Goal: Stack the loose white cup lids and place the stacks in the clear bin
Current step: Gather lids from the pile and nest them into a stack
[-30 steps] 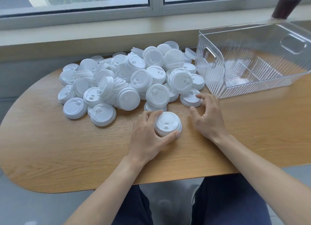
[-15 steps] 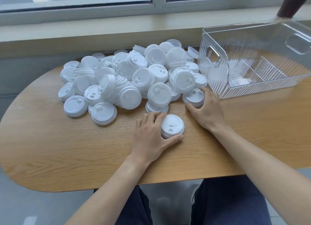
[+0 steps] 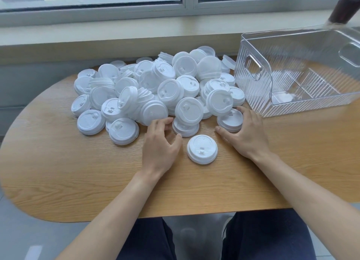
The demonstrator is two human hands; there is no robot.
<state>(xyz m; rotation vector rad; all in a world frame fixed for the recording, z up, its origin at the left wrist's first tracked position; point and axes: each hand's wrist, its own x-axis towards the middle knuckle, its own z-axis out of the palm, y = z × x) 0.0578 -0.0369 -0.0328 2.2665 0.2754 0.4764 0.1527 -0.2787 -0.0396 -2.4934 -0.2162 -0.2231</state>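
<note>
Right hand (image 3: 246, 132) grasps a round white plastic cup lid (image 3: 229, 121) at the heap's five o'clock; left hand (image 3: 159, 145) hovers released.

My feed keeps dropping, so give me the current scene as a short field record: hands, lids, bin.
left hand: fingers loosely curled, holding nothing, reaching toward the pile edge
right hand: fingers and thumb curled round a lid at the pile edge
lone lid: lying on the table between the hands, touched by neither
lid pile: loose, unsorted, left of the bin
clear bin: on the table at right, no stacks inside
</note>
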